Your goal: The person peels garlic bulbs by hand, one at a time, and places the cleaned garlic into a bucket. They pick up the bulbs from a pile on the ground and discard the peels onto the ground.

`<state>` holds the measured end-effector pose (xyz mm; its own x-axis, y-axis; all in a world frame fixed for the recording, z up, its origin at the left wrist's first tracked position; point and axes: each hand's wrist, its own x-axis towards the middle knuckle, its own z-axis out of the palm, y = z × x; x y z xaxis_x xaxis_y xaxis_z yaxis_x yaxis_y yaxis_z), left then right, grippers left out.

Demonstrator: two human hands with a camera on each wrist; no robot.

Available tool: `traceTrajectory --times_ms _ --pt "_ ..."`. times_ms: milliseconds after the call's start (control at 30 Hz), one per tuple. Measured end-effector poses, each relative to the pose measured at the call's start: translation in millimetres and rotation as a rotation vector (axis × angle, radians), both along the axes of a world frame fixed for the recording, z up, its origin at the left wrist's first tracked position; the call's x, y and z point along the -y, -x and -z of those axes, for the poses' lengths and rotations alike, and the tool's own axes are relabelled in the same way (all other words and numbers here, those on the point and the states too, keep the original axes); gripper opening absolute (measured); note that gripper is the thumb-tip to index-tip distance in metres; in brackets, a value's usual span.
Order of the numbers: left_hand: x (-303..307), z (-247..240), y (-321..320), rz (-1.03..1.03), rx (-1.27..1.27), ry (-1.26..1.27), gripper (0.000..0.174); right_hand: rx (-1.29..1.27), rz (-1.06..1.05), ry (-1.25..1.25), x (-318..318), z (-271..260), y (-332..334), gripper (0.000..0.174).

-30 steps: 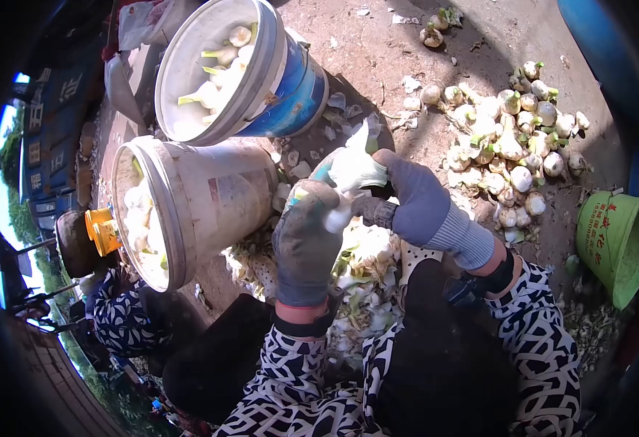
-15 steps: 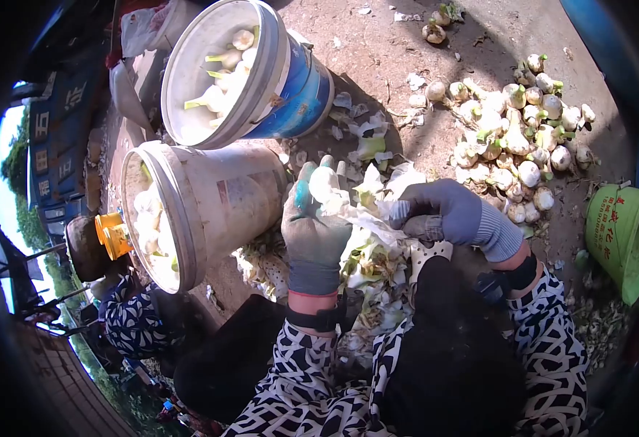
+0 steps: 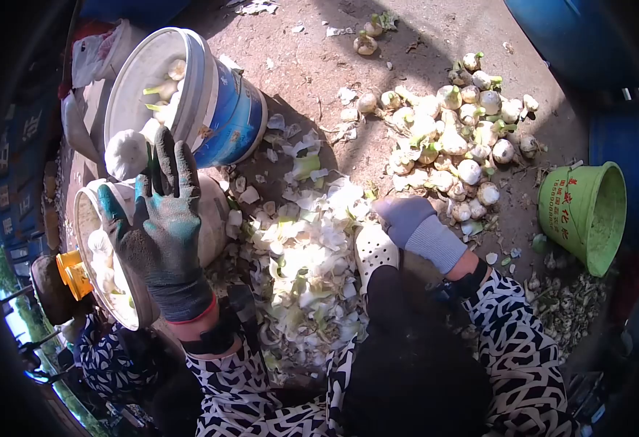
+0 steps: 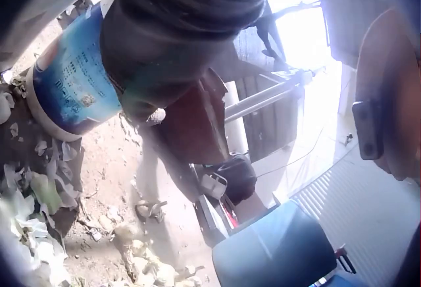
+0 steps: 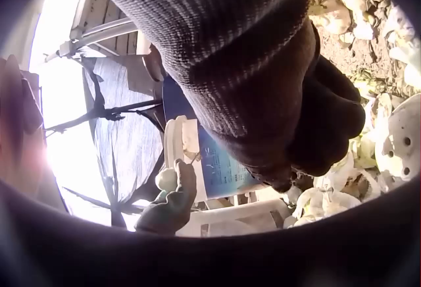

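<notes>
Bare ground (image 3: 319,65) gives a hand a lane between the blue bucket (image 3: 228,120) and the bulb pile (image 3: 454,142); a narrower one lies between pile and green bucket (image 3: 581,218). The two near-left buckets block low passage leftward, the white bucket (image 3: 207,222) beside the peelings (image 3: 301,255). A holed shoe (image 3: 375,251) stands at the peelings' right edge.
</notes>
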<state>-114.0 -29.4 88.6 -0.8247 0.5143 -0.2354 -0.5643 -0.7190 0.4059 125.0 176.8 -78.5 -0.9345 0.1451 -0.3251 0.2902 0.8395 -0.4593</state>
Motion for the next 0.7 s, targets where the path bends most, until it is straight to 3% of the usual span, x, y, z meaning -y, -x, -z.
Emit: traceTrajectory --times_ms 33,100,167,233,300,367,433,467,500,533,633,700 --pt "-2 -6 5 0.001 -0.076 0.001 0.067 0.051 0.055 -0.172 -12 0 -4 0.031" --pt "-10 2 -11 0.03 -0.065 0.157 0.066 -0.108 0.344 -0.354 -31 2 -8 0.033" --pt "-15 33 -37 0.184 -0.018 0.359 0.061 -0.082 0.33 -0.319 -45 21 -2 0.036" --pt "-30 79 -75 0.376 -0.143 0.526 0.057 -0.002 0.267 -0.351 -53 49 10 0.037" --pt "-44 112 -102 0.554 -0.42 0.735 0.07 0.047 0.257 -0.243 -68 50 23 0.027" --pt "-53 133 -121 0.546 -0.924 1.066 0.076 -0.086 0.379 0.091 -64 17 26 0.025" --pt "-59 145 -129 0.45 -1.149 1.102 0.078 -0.223 0.435 0.461 -51 -16 25 0.03" --pt "-63 142 -132 0.492 -0.937 0.948 0.076 -0.127 0.528 0.79 -47 -29 23 0.029" --pt "-62 135 -131 0.494 -0.938 0.951 0.076 -0.024 0.619 1.118 -44 -35 20 0.029" --pt "-62 126 -131 0.437 -0.996 0.956 0.074 -0.278 0.608 1.321 -36 -34 16 0.025" --pt "-62 122 -132 0.308 -1.061 0.918 0.066 -0.362 0.772 1.411 -21 -25 12 0.024" --pt "-59 120 -131 0.253 -1.218 1.027 0.065 -0.316 0.717 0.989 2 -32 19 0.02"
